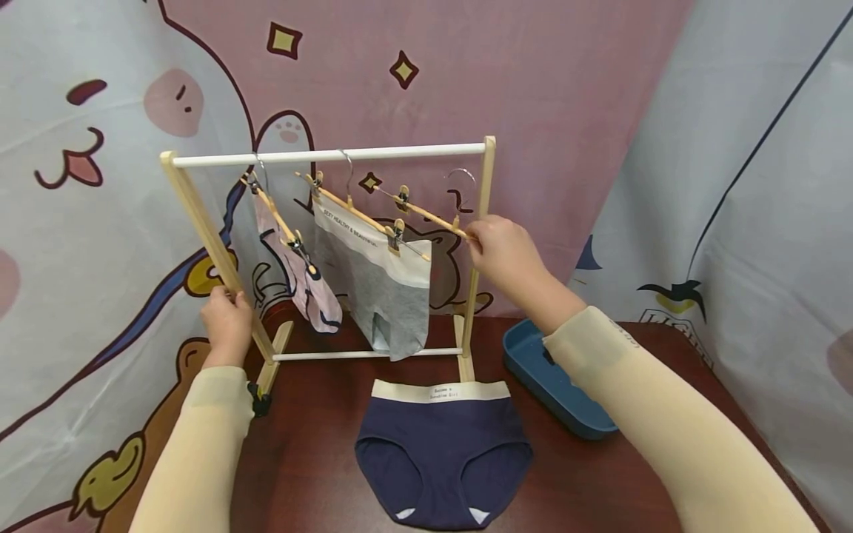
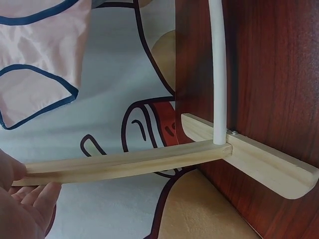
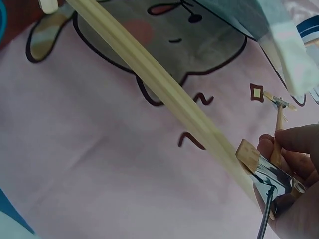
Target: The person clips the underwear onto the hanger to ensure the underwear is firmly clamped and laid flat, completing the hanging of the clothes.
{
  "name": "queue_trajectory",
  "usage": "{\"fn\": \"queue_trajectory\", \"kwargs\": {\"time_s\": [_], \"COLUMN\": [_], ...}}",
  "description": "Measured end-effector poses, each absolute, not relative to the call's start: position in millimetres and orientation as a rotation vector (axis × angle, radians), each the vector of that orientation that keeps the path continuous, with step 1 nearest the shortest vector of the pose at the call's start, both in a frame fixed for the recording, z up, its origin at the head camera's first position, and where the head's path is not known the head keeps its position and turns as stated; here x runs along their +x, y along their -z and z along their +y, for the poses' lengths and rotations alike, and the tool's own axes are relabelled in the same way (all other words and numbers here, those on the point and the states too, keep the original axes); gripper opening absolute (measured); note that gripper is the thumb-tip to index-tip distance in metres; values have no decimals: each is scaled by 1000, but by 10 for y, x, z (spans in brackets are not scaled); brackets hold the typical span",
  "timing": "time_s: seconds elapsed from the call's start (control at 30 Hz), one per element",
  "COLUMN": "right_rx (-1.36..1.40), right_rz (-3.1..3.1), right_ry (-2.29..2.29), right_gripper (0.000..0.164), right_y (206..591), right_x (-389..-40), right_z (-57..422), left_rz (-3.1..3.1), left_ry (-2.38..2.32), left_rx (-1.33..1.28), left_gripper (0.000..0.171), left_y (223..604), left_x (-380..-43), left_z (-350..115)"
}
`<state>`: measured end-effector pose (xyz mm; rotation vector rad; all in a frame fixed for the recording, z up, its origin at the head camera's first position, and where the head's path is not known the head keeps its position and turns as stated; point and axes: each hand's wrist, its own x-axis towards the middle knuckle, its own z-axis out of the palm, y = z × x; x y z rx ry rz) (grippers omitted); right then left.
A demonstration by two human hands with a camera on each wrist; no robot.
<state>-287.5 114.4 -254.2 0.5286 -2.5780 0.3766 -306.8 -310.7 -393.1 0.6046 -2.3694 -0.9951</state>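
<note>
My left hand (image 1: 228, 322) grips the left wooden post (image 2: 119, 164) of a small clothes rack, thumb on one side and fingers on the other. My right hand (image 1: 506, 255) pinches one end of a wooden clip hanger (image 1: 426, 215) that carries no garment. The hanger's metal hook points up, below the white top rod (image 1: 400, 153) and near the right post. On the rod hang pink briefs with dark trim (image 1: 303, 285) and, to their right, grey shorts with a white waistband (image 1: 380, 274), each clipped to its own hanger. Navy briefs (image 1: 443, 422) lie flat on the table before the rack.
A blue tray (image 1: 560, 385) stands on the dark red-brown table (image 1: 300, 459) at right, partly behind my right sleeve. The rack's lower white rod (image 1: 353, 355) runs between its wooden feet. Behind everything hangs a printed cartoon cloth (image 1: 533, 89).
</note>
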Motion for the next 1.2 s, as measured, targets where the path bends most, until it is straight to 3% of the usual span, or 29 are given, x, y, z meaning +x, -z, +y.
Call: {"fn": "queue_trajectory", "kwargs": {"time_s": [0.43,1.2], "right_rx": [519,604], "right_rz": [-2580,-2669], "right_ry": [-454,-452], "right_gripper": [14,7], "right_y": [3282,4488], "right_x": [-2638,-2419], "right_z": [1519,1673], "left_rz": [-2381,-2340], "left_ry": [969,1022], "left_rx": [581,569], "left_gripper": [40,40], "left_y": [3925,3969], "left_x": [-3086,-3087], "left_z": [-3114,-3131]}}
